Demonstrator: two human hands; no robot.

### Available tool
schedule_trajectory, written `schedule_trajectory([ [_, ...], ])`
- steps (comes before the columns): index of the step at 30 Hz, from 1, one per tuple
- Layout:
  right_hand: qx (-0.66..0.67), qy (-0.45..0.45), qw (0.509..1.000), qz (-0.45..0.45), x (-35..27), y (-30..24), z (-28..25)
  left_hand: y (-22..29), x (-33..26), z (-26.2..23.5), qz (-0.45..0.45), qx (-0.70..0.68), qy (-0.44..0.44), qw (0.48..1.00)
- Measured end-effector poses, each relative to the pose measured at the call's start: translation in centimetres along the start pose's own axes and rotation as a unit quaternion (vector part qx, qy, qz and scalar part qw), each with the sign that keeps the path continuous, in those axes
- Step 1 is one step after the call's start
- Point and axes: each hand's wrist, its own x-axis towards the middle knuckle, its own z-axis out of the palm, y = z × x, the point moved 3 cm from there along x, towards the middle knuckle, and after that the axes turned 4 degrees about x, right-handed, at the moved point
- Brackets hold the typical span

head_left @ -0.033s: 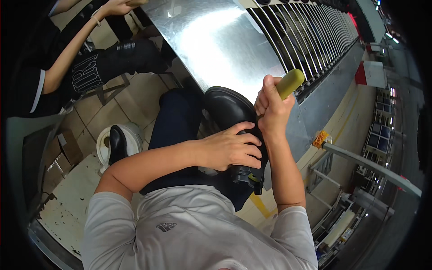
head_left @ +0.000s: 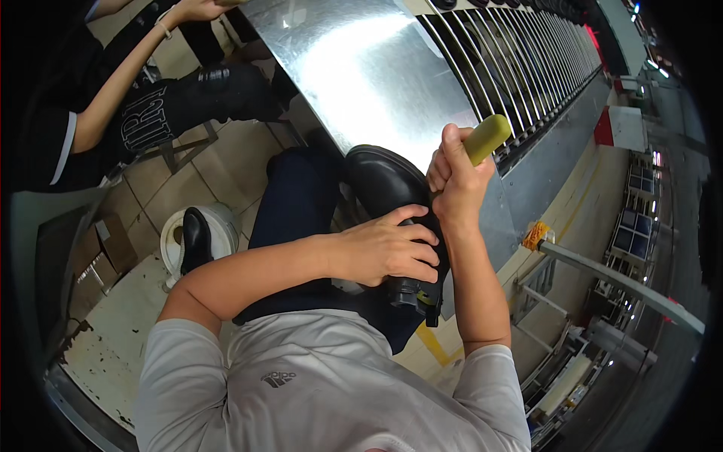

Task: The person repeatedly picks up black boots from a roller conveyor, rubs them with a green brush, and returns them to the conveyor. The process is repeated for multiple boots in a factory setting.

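Firmly, the right hand (head_left: 461, 181) grips a yellow-green handle (head_left: 489, 138).

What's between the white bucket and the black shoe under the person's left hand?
In the head view, the person's dark-trousered leg and some tiled floor lie between the white bucket and that black shoe.
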Motion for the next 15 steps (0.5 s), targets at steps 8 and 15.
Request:
schedule_trajectory([
  [8, 0.044, -0.070, 0.996, -0.041, 1.0, -0.1, 2.9, 0.4, -0.5, -0.7, 0.001, -0.011, -0.019, 1.000],
  [15, 0.049, -0.149, 0.987, -0.025, 2.4, 0.8, 6.6, 0.6, -0.6, -1.1, 0.000, -0.038, -0.025, 0.999],
])
